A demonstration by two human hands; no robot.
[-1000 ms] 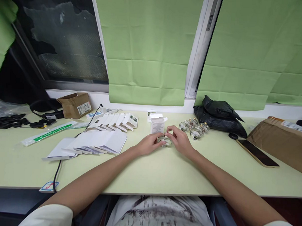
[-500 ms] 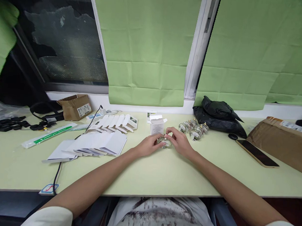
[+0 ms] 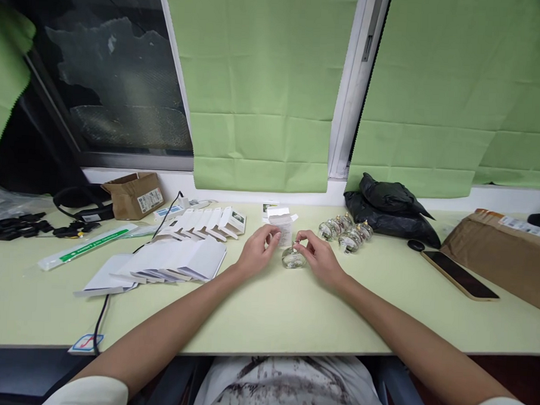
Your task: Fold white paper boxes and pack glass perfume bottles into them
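Note:
A small clear, rounded glass ornament [image 3: 293, 259] stands on the table in front of me, with pale markings on it. My right hand [image 3: 318, 256] pinches its top between thumb and forefinger. To the left, my left hand [image 3: 259, 248] is off the ornament, its thumb and forefinger closed together before the left edge of a white box [image 3: 285, 227]. Anything between those fingertips is too small to make out. The box stands upright with its flaps raised, just behind the ornament. Several similar ornaments [image 3: 349, 240] with gold-coloured tops lie in rows right of my right hand.
White cartons [image 3: 227, 223] lean in a row at left, behind a fan of flat white boxes [image 3: 178, 259]. A black cable crosses the left side. Black plastic bags [image 3: 388, 207], a phone [image 3: 459, 275] and a brown parcel [image 3: 500, 254] are at right.
My left hand has come away from the ornament, moving left and slightly back towards the white box. My right hand stays at the ornament's top, leaving more of the glass in sight.

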